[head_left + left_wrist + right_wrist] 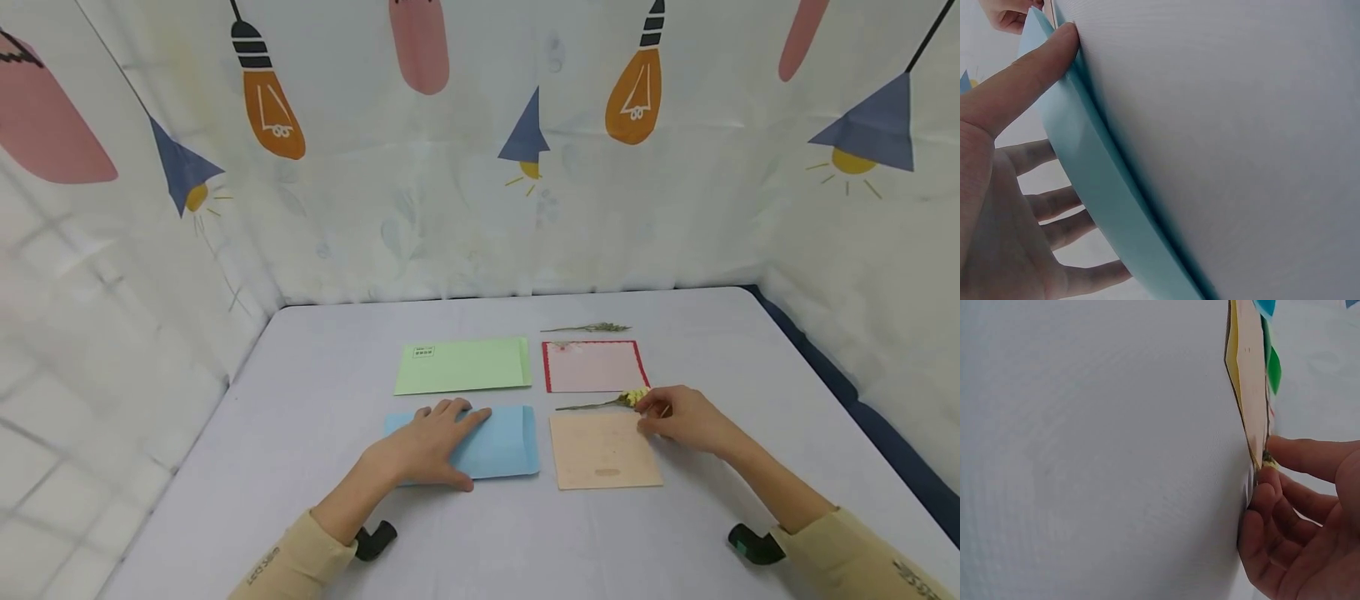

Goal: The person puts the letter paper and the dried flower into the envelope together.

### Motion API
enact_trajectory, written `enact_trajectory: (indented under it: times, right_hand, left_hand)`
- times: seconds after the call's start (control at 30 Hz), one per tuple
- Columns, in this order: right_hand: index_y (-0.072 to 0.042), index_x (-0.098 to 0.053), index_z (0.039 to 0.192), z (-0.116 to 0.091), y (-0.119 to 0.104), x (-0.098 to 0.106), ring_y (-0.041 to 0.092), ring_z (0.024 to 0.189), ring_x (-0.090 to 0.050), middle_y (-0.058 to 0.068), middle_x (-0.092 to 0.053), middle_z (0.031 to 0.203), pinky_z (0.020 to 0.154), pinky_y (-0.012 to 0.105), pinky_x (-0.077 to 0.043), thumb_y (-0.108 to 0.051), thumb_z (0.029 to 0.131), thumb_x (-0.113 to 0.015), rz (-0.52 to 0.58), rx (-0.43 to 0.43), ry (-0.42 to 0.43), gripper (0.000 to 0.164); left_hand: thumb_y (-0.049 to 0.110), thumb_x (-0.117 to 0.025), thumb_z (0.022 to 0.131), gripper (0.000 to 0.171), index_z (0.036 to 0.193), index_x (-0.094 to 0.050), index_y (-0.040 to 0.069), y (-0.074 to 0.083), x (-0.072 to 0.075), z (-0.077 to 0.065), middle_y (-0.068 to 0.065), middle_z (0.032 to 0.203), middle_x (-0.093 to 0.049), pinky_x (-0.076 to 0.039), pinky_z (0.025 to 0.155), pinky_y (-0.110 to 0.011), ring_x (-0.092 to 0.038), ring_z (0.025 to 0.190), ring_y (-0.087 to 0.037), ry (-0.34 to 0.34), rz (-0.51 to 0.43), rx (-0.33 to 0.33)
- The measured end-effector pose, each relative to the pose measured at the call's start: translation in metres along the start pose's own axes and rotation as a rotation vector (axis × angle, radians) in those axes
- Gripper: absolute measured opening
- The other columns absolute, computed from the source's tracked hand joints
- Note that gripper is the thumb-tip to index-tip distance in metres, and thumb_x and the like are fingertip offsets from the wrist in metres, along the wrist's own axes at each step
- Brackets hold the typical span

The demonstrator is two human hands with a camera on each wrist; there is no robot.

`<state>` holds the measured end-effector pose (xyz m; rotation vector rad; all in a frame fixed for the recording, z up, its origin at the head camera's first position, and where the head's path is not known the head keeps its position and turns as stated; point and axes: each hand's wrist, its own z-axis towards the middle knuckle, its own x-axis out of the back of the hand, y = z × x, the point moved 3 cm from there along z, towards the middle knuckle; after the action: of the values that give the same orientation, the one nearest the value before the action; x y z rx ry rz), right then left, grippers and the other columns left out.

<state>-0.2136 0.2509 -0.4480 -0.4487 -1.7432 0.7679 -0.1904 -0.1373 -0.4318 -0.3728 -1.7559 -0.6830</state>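
Yellow flower [628, 400] just past beige env. [606, 454] far edge, stem pointing L. R hand [684, 419] nearer: fingers curled at bloom, can't tell if pinched. L hand [431, 442] spread on blue env. [498, 442], L of beige env.

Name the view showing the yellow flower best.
The head view, since the yellow flower shows there along with its stem. The right wrist view catches only a yellowish bit by the right hand; the left wrist view, none.
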Motion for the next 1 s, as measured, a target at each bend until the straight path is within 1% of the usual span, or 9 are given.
enact_trajectory:
  times: [0.17,0.4,0.63,0.87,1.0]
  right_hand:
    - [-0.001,-0.071,0.109,0.0004,-0.0006,0.0006,0.019,0.075,-0.053,0.002,-0.057,0.083,0.06,0.027,-0.046,-0.013,0.087,-0.081,-0.039,0.027,0.009,0.027]
    - [0.0,-0.067,0.103,-0.0007,-0.0062,-0.0016,0.018,0.073,-0.053,0.001,-0.056,0.08,0.06,0.028,-0.045,-0.01,0.082,-0.085,-0.072,0.072,0.005,0.03]
    - [-0.003,-0.062,0.099,0.0003,-0.0046,-0.0042,0.018,0.072,-0.053,0.002,-0.055,0.08,0.06,0.029,-0.045,-0.008,0.08,-0.086,-0.071,0.067,0.02,0.031]
    - [-0.004,-0.059,0.097,-0.001,-0.006,-0.0036,0.019,0.074,-0.053,0.002,-0.058,0.083,0.06,0.03,-0.046,-0.009,0.082,-0.085,-0.075,0.063,0.007,0.03]
    - [-0.003,-0.058,0.099,-0.0019,-0.0091,-0.0016,0.019,0.075,-0.054,0.003,-0.058,0.084,0.061,0.031,-0.047,-0.007,0.086,-0.08,-0.065,0.062,0.0,0.026]
  left_hand:
    - [0.051,-0.087,0.078,0.098,0.157,-0.042,0.016,0.0002,0.0,0.0004,-0.014,0.147,-0.044,-0.036,0.107,-0.061,-0.044,0.134,-0.032,-0.001,-0.002,-0.002]
    - [0.052,-0.088,0.078,0.098,0.157,-0.042,0.016,0.0001,-0.0007,0.001,-0.012,0.145,-0.045,-0.036,0.107,-0.059,-0.045,0.133,-0.03,-0.007,0.004,0.007]
    - [0.051,-0.088,0.078,0.097,0.157,-0.043,0.016,0.0011,-0.0007,0.0012,-0.012,0.145,-0.045,-0.037,0.106,-0.059,-0.044,0.133,-0.03,-0.006,0.013,0.009]
    - [0.049,-0.088,0.078,0.098,0.158,-0.041,0.017,0.0018,0.0003,0.0003,-0.012,0.148,-0.043,-0.034,0.108,-0.059,-0.042,0.136,-0.03,-0.019,-0.006,0.022]
    - [0.049,-0.088,0.078,0.097,0.158,-0.042,0.017,0.0018,0.0005,0.0002,-0.012,0.148,-0.043,-0.034,0.109,-0.059,-0.042,0.136,-0.031,-0.021,-0.006,0.027]
